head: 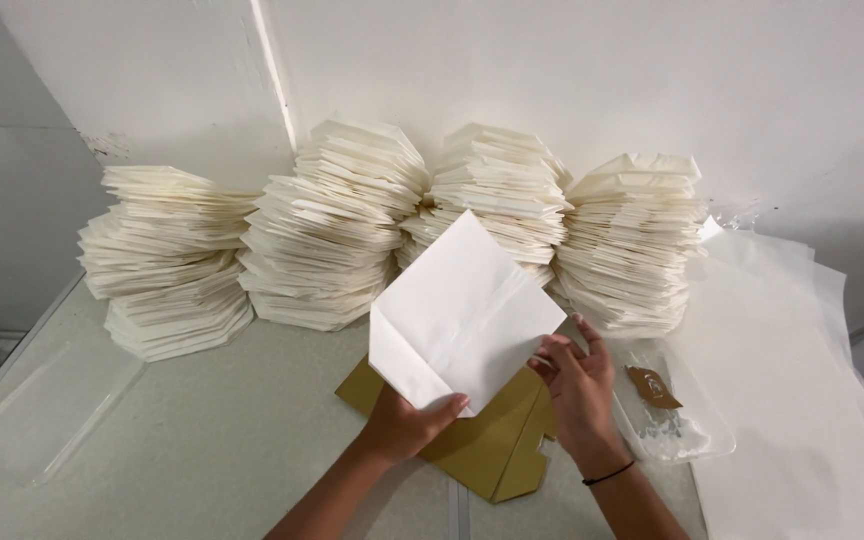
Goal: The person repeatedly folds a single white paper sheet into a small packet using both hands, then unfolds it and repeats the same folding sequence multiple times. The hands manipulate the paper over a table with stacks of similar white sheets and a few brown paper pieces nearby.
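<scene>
A white sheet of paper [462,310], partly folded, is lifted above the table in the middle of the view. My left hand [407,420] grips its lower corner with the thumb on top. My right hand [577,385] pinches its right edge with the fingertips. Under the hands lies a flat brown cardboard piece [492,445] on the grey table [202,440].
Several tall stacks of folded white paper [337,225] stand along the white wall at the back. A pile of flat white sheets [792,380] lies at the right. A clear plastic tray [672,415] with a small brown item sits beside my right hand. Another clear tray [47,415] lies at left.
</scene>
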